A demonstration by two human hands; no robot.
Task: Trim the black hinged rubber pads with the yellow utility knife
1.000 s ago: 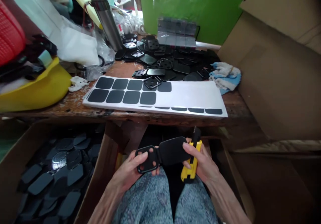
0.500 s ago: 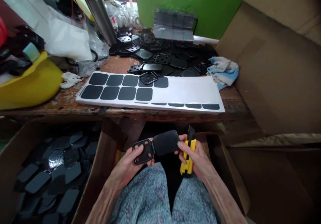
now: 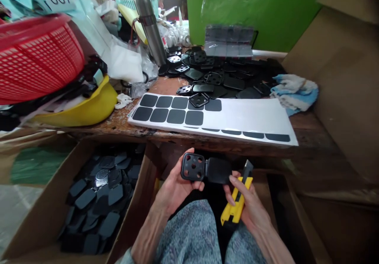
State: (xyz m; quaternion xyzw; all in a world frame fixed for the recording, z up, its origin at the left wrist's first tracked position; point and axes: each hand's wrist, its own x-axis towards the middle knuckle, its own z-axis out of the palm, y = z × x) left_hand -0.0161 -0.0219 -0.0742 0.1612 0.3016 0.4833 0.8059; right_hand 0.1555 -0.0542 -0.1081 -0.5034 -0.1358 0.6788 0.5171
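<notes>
Above my lap, a black hinged compact case (image 3: 219,170) lies unfolded between my two hands. Its left half is a frame with several round holes; its right half is a plain, flat lid. My left hand (image 3: 174,189) is closed on the outer edge of the holed half. With thumb and fingers, my right hand (image 3: 251,203) pinches the far edge of the lid. That same hand also keeps a yellow utility knife (image 3: 237,201) in its grip, blade end pointing up and away. Beyond them on the bench lies a sheet of black square stickers (image 3: 251,114), partly bare white.
Black compact cases (image 3: 233,83) are heaped behind the stickers. A cardboard box (image 3: 133,205) of dark flat pieces stands lower left. A steel flask (image 3: 152,35), red basket (image 3: 38,55) and yellow bowl (image 3: 97,112) crowd the left; a cloth (image 3: 296,92) lies right.
The view has swung left, bringing the red basket in. The compact case has been tilted so its holed half faces me more squarely, and the knife leans further to the right.
</notes>
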